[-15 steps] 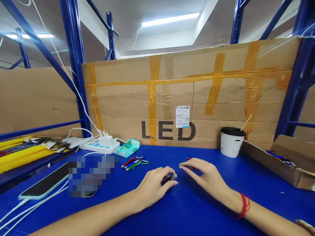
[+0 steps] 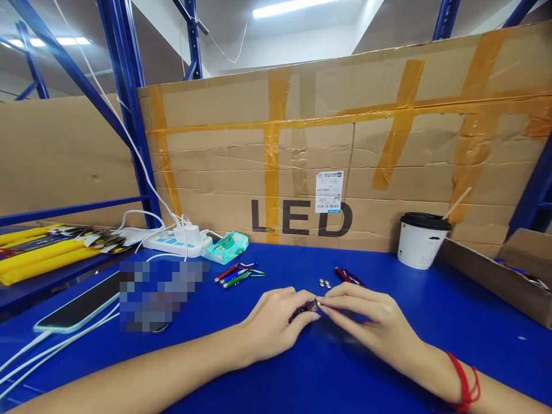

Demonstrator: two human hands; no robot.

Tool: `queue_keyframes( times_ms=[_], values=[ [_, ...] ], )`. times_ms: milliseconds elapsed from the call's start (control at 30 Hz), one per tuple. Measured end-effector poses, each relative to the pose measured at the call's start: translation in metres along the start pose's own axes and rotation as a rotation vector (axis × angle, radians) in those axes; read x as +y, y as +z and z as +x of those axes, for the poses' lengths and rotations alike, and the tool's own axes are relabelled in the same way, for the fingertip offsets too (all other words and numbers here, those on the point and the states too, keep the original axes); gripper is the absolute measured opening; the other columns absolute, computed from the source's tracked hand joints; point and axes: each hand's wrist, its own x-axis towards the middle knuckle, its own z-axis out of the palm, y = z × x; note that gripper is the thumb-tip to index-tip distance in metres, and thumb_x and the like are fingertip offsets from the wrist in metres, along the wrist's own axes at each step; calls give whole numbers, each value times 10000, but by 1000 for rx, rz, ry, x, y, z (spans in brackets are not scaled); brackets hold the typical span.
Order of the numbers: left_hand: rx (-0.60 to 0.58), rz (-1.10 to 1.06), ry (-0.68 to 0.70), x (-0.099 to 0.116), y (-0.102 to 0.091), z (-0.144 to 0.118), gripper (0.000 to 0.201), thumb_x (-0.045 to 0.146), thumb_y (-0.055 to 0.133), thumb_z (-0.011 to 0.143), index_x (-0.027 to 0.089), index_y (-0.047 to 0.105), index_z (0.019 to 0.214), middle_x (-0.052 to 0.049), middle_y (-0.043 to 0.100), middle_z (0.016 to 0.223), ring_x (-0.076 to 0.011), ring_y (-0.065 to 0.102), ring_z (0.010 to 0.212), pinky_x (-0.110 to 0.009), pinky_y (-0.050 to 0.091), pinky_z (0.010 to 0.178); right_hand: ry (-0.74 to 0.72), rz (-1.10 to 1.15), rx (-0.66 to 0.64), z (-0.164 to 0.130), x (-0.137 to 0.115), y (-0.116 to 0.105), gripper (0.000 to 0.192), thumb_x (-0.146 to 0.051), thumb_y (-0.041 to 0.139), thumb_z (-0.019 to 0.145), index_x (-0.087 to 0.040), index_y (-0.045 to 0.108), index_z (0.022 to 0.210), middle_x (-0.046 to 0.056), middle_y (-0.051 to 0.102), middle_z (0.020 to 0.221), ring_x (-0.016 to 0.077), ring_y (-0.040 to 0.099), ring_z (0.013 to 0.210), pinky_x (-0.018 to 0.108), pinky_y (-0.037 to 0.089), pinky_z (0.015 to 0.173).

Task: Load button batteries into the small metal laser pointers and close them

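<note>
Right hand (image 2: 366, 319) has closed in, meeting left hand (image 2: 276, 325) at small flashlight (image 2: 304, 311)

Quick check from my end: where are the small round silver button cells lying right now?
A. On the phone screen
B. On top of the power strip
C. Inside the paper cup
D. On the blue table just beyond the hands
D: the button cells lie on the bare blue table just beyond the left hand and right hand, beside a small red flashlight.

One head-worn camera looks forward and down, close over the blue table (image 2: 431, 310).
</note>
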Motion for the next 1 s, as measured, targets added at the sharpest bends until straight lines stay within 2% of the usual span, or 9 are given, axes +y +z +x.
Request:
queue_keyframes(
  times_ms=[100,333,467,633,733,867,933,1000],
  values=[
    [-10,15,-9,2,-1,0,159,260,421,907,206,553,976,7,599,821,-133,547,766,-216,404,714,14,12,-34,1,-1,0,145,-181,513,849,-205,641,913,25,650,833,104,613,732,190,520,697],
    [-4,14,-23,2,0,0,146,261,441,899,218,554,981,13,604,837,-134,549,779,-215,402,721,22,14,-14,5,-3,0,151,-204,505,848,-202,656,862,22,650,768,101,611,660,203,530,680],
    [-1,4,-26,1,0,1,141,253,432,903,217,542,983,18,603,851,-129,548,787,-210,402,724,24,53,-64,2,0,1,134,-192,521,844,-200,648,883,24,638,791,98,601,666,178,509,607],
    [-28,47,-16,1,-1,1,153,259,416,906,209,551,958,8,589,821,-131,538,754,-216,403,698,161,109,-189,1,1,3,159,-262,489,865,-201,635,886,33,608,833,83,570,602,172,469,525],
    [-20,39,-58,1,0,1,169,265,408,906,219,549,987,3,596,838,-138,543,777,-228,406,718,217,119,-180,3,4,3,165,-277,490,862,-197,633,882,31,600,812,74,548,571,173,456,518],
    [33,-49,-228,-2,1,3,157,299,418,893,225,535,966,8,605,825,-143,560,778,-223,415,664,363,-48,-66,4,18,-3,167,-314,517,829,-199,628,877,19,596,808,73,533,545,187,440,500],
    [39,-77,-281,-3,1,4,147,312,421,887,223,524,944,14,609,800,-145,565,767,-215,407,615,431,-180,-95,3,28,-6,165,-339,548,790,-224,645,858,11,598,851,90,552,588,207,449,523],
    [37,-85,-300,-4,0,4,146,324,425,882,220,512,934,15,608,779,-146,568,759,-212,401,592,462,-291,-180,1,37,-8,166,-358,577,750,-254,671,838,6,600,902,125,577,680,233,468,571]
  ],
)
